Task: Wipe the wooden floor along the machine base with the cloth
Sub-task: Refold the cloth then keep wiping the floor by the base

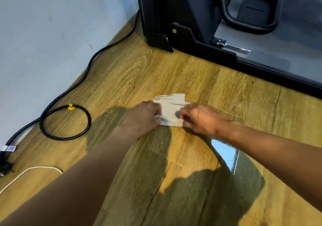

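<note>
Both hands pinch the cloth (171,110) flat on the wooden floor (200,79): left hand (145,115) on its left edge, right hand (200,118) on its right. The wipe should track the machine base (226,56), well apart ahead, with even pressure.

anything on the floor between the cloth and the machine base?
Nothing visible. Both hands grip the cloth, and the wooden floor from it to the machine base is bare. The black cable lies off to the left, by the wall.
</note>
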A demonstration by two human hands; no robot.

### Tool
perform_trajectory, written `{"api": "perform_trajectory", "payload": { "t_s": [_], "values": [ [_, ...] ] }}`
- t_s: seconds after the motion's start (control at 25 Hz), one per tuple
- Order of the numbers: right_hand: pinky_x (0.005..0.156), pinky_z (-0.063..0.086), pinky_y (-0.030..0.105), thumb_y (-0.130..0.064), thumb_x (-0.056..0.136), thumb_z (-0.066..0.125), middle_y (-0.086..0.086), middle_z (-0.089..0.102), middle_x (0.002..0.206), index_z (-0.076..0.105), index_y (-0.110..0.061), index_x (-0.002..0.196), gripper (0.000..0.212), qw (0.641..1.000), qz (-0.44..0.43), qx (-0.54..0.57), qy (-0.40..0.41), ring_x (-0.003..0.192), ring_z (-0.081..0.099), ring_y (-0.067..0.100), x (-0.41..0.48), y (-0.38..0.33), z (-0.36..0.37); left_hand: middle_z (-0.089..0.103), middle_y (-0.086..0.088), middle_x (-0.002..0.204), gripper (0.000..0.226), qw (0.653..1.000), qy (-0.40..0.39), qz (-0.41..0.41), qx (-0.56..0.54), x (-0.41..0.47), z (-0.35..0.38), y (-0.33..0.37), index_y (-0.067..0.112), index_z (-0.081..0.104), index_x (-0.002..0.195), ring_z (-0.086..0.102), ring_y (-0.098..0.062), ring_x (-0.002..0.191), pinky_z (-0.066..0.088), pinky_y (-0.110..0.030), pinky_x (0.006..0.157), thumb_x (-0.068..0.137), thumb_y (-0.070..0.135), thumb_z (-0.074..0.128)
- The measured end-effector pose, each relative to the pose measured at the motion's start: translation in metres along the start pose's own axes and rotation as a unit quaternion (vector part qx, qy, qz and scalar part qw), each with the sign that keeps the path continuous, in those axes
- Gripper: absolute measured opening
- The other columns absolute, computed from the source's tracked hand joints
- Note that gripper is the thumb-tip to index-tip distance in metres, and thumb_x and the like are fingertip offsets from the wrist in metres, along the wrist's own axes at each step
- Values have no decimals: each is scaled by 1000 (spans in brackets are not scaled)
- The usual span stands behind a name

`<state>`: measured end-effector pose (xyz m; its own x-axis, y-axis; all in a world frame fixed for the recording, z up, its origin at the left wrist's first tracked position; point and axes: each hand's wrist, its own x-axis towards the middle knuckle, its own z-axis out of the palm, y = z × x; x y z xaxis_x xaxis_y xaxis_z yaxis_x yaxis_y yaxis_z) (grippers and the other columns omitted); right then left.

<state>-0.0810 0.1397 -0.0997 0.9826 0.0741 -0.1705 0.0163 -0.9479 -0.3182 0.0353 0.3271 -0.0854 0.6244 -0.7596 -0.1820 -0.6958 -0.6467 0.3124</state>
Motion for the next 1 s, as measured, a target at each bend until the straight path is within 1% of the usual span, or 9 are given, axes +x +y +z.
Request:
{"api": "perform_trajectory", "payload": {
  "t_s": [0.12,0.2,0.28,0.4,0.56,0.72,0.84,0.92,1.0],
  "values": [
    [43,38,11,-16,92,53,0,61,100,60,-21,106,16,984,102,7,144,59,51,1,33,16,-21,60,5,98,6,991,73,-79,-75,25,-14,-1,27,60,92,53,-16,91,45,-33,76,88,32,61],
    [53,42,11,-15,93,52,5,60,112,59,-17,117,26,976,95,-17,195,68,59,9,44,19,-21,59,2,105,4,985,58,-130,-95,38,-21,-5,28,58,92,53,-21,98,43,-33,80,90,26,56],
    [82,50,28,-22,94,49,6,54,132,54,-21,129,34,988,7,-24,150,106,61,21,47,10,-4,56,-1,117,13,988,19,-149,-45,43,-21,-17,27,58,101,52,-24,106,42,-34,86,92,25,49],
    [114,27,36,-30,100,41,-3,32,152,40,-28,141,41,993,-98,-56,45,139,30,17,54,2,23,49,-5,126,24,987,8,-162,21,37,-19,-44,24,55,115,48,-27,115,44,-41,93,92,30,52],
    [112,26,29,-17,100,40,-11,31,151,37,-34,142,46,990,-105,-78,55,137,34,10,87,24,19,28,-10,144,55,971,-64,-223,56,28,-20,-89,30,33,138,32,-37,130,40,-54,97,90,51,52],
    [106,38,37,-4,93,43,-5,36,150,43,-29,139,53,992,58,-33,103,130,45,18,154,49,0,8,-11,156,70,970,-113,-195,90,21,-7,-113,37,9,146,18,-41,139,33,-59,104,89,60,43],
    [99,43,39,-5,91,44,6,55,132,56,-20,124,39,961,182,43,204,116,54,31,194,45,-2,-1,-9,158,73,969,-120,-192,96,23,-4,-118,39,-1,147,9,-41,142,32,-61,104,89,61,37],
    [99,39,39,-1,86,45,12,58,123,59,-9,117,35,934,208,86,277,115,52,34,205,29,8,-2,-10,159,74,971,-116,-184,102,22,-5,-118,39,-2,147,8,-42,142,32,-60,102,88,61,36],
    [108,28,38,-1,86,47,15,50,136,54,-7,126,41,932,195,117,281,130,41,31,205,9,23,-4,-12,159,76,972,-115,-176,104,21,-6,-116,36,-2,148,7,-44,142,31,-59,102,87,61,37]
  ]
}}
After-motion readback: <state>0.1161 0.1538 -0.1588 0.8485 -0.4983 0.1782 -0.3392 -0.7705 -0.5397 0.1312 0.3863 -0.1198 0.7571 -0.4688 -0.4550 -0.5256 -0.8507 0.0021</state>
